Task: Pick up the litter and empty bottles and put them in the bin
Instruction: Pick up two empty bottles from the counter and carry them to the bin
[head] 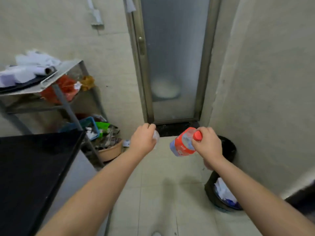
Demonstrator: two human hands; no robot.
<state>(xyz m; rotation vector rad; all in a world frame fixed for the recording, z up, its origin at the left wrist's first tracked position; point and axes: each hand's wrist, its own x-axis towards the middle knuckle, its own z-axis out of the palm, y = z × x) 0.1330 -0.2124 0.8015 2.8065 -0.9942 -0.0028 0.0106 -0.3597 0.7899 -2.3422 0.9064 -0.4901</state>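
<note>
My right hand [207, 143] grips a clear plastic bottle [183, 144] with a red label and a red cap, held tilted over the floor just left of the bin. My left hand [144, 139] is closed around a pale, clear object [156, 135] that is mostly hidden by the fingers; I cannot tell what it is. The black round bin [223, 178] stands against the right wall, partly behind my right forearm, with white and blue litter [224, 193] inside.
A black counter [34, 167] fills the lower left. Behind it a metal rack [68, 106] carries paper rolls, bags and baskets, with a beige basin [110, 151] of clutter on the floor. A frosted glass door [172, 65] is straight ahead. Pale floor tiles lie between.
</note>
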